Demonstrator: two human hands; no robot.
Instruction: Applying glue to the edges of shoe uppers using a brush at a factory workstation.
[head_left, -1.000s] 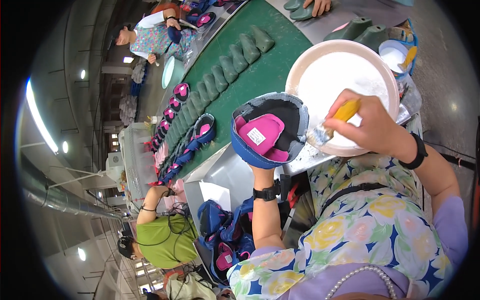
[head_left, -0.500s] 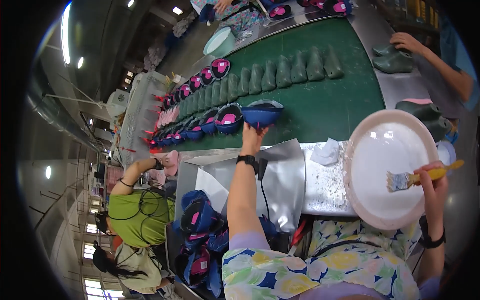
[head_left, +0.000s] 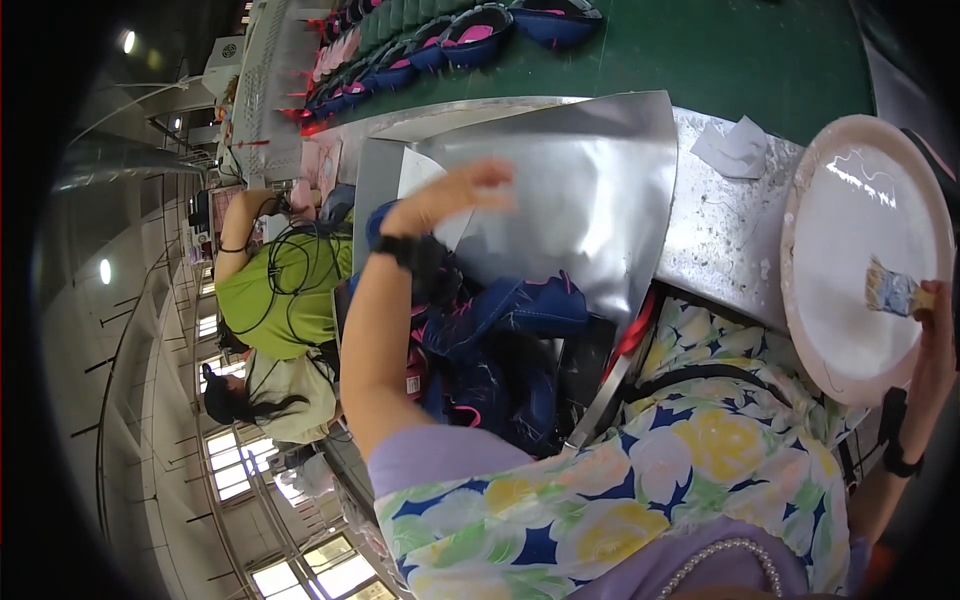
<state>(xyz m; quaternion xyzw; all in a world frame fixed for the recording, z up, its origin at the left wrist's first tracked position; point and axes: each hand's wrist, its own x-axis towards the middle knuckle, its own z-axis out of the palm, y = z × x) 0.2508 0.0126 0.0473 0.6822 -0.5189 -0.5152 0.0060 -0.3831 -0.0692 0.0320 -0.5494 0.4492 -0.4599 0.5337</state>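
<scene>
My left hand (head_left: 450,195) hovers empty over a bin of navy shoe uppers (head_left: 520,310) with pink trim, its fingers stretched out and slightly blurred. At the right edge my right hand (head_left: 935,335) is closed on a paintbrush (head_left: 892,290). The brush has pale bristles and hangs over a pinkish basin (head_left: 797,215) with white liquid inside. Only part of that hand's grip shows. Up on the green belt stands a navy shoe upper (head_left: 555,25), at the near end of a row of similar ones.
A bent metal sheet (head_left: 590,190) rises between the bin and the green belt (head_left: 690,60). Crumpled white paper (head_left: 735,150) lies on the metal ledge (head_left: 715,225) beside the basin. To the left sits a co-worker in a green shirt (head_left: 300,300), with another person (head_left: 290,395) nearby.
My left hand has let go of the navy upper on the belt and come back over the bin. The view has tilted down. My right hand still holds the brush over the basin.
</scene>
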